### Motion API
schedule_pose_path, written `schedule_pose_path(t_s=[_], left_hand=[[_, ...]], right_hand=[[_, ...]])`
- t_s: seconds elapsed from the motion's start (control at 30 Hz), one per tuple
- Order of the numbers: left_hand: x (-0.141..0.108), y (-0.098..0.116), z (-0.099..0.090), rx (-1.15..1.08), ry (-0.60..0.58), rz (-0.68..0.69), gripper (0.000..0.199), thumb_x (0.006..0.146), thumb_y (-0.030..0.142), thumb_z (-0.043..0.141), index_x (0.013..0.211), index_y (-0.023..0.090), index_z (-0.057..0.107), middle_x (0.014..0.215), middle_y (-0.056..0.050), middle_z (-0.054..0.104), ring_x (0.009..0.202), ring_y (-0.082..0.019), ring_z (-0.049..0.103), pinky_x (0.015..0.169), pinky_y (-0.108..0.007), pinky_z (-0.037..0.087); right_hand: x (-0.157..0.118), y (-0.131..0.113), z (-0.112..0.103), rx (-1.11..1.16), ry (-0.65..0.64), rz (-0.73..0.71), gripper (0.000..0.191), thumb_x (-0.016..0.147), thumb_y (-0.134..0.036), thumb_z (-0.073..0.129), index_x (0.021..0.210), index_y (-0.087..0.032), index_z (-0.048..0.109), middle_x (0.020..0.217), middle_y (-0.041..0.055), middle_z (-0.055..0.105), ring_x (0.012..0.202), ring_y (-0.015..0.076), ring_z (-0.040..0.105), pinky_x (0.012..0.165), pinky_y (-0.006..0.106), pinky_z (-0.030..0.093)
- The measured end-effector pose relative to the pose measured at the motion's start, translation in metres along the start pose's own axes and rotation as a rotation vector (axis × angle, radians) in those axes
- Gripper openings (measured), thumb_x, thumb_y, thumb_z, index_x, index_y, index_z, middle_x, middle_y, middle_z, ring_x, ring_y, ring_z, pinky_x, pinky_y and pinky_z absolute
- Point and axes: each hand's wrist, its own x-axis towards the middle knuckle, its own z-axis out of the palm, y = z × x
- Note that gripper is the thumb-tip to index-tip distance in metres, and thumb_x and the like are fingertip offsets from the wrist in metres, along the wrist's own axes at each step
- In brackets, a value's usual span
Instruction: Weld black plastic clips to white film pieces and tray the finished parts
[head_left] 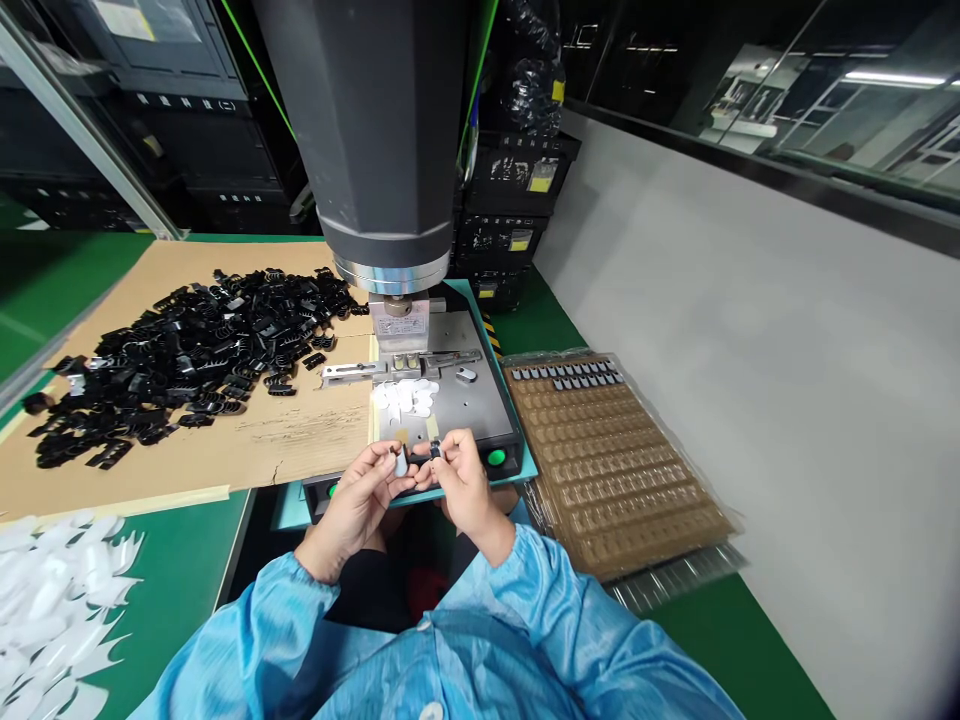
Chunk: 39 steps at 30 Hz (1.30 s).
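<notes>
In front of the machine's metal base plate [480, 400], both my hands are raised close together. My left hand [365, 487] pinches a small white part [401, 461] between its fingers. A small black part [436, 449] is held in the fingertips of my right hand [466, 484]. Just beyond my hands, a little pile of white pieces [405, 397] lies on the plate. The metal fixture [406, 366] sits under the machine head [394, 240], with one loose grey-white part [466, 375] to its right.
A large heap of black parts [225, 345] covers the cardboard [300, 425] at the left. White pieces [52, 610] lie at the lower left. On the right is a brown tray [622, 460] with parts in its far rows. Green buttons [496, 457] flank the base's front.
</notes>
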Motion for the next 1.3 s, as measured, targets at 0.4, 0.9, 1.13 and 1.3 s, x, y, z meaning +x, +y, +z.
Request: schedule_pose_path(t_s=[0.4,0.9,1.13,1.3], left_hand=[[0.000,0.003,0.000,0.003,-0.021,0.004,0.035,0.088,0.032,0.088,0.115,0.017,0.071,0.100,-0.007,0.074,0.091,-0.022,0.077,0.085,-0.034,0.067],[0.012,-0.007,0.010,0.282,0.086,0.145,0.040,0.078,0.040,0.095,0.104,0.017,0.075,0.086,-0.001,0.070,0.068,-0.010,0.065,0.067,-0.020,0.055],[0.046,-0.020,0.051,0.403,-0.035,0.239,0.032,0.083,0.043,0.090,0.099,0.020,0.073,0.082,-0.003,0.071,0.072,-0.017,0.066,0.070,-0.028,0.056],[0.074,-0.003,0.058,1.028,-0.189,0.559,0.037,0.087,0.029,0.083,0.123,0.026,0.076,0.128,-0.012,0.071,0.117,-0.031,0.067,0.109,-0.046,0.052]], right_hand=[[-0.011,-0.011,0.002,-0.177,-0.032,-0.140,0.015,0.109,-0.041,0.054,0.112,-0.029,0.044,0.130,0.0091,0.069,0.086,0.0173,0.075,0.079,0.040,0.067],[0.044,-0.007,-0.037,-0.982,0.099,-0.389,0.050,0.092,-0.011,0.054,0.141,-0.021,0.055,0.146,0.0174,0.061,0.147,0.0339,0.048,0.123,0.060,0.040],[0.025,-0.022,-0.030,-0.870,-0.051,-0.348,0.057,0.095,-0.012,0.049,0.150,-0.026,0.048,0.140,0.0139,0.063,0.130,0.0305,0.061,0.111,0.052,0.053],[0.077,-0.020,-0.076,-1.074,0.220,-0.268,0.045,0.089,-0.008,0.050,0.132,-0.019,0.055,0.117,0.0125,0.068,0.111,0.0287,0.066,0.100,0.046,0.054]])
